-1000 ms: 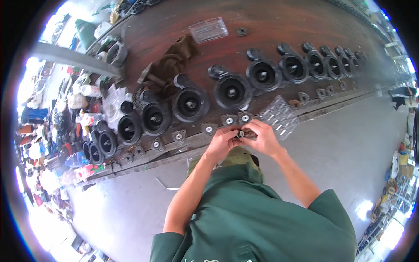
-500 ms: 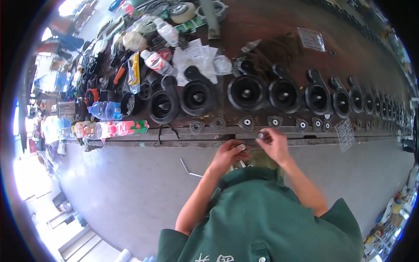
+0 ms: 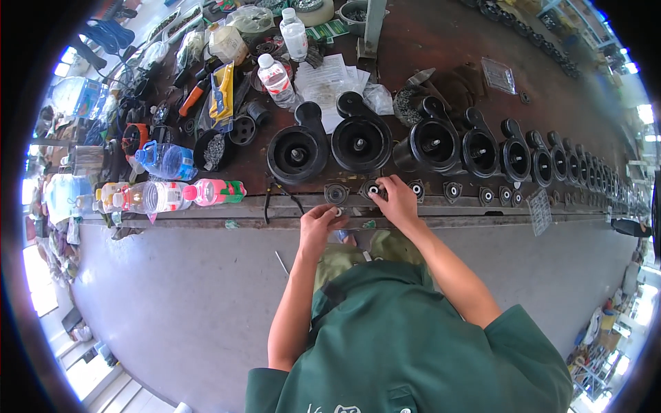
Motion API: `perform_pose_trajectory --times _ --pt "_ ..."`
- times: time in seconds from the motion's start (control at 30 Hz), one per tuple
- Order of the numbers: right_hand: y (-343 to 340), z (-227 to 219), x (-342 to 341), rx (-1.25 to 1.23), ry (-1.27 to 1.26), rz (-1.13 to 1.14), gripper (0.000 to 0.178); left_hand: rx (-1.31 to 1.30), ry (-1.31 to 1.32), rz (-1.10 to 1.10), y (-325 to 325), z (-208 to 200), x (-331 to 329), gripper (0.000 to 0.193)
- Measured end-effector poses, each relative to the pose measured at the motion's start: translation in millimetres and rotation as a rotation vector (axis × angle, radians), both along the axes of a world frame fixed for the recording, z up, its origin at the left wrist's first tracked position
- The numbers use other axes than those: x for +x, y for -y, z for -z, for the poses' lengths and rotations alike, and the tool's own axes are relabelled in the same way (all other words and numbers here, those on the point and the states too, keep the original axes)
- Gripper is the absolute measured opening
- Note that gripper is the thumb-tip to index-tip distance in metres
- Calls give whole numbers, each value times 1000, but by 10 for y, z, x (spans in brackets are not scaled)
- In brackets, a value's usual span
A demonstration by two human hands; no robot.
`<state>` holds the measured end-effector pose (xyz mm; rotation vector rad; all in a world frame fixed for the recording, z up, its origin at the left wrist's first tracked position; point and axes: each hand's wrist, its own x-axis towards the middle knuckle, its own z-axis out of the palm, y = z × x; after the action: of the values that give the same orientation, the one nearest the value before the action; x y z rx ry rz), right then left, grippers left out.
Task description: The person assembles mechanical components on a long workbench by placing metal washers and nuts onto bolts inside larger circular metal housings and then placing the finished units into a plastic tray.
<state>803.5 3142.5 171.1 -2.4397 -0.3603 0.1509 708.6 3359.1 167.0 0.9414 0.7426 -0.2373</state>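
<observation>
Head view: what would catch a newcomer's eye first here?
Probably the row of black round housings, curving away to the right along the dark bench. In front of it, the right hand has its fingers at a small round plate, while the left hand seems to pinch a small pale part. A pink-and-green bottle lies at the bench's left front.

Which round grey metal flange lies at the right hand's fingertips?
The second grey metal flange from the left; it alone has the right hand at its pale centre.

2 forearms [image 3: 451, 272] forward, fingers [image 3: 391, 187] bent
</observation>
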Motion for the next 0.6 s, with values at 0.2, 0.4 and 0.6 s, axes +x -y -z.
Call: perform_pose_trajectory --times 0.2,0.4,0.6 --pt "-312 -166 -289 198 -241 -158 35 13 274 116 51 304 -76 33" --pt "-512 -53 -229 205 -337 -117 27 -217 68 3 -23 266 -9 32" --pt "-725 53 -80 183 -355 -118 22 -114 61 -89 -29 343 46 29"
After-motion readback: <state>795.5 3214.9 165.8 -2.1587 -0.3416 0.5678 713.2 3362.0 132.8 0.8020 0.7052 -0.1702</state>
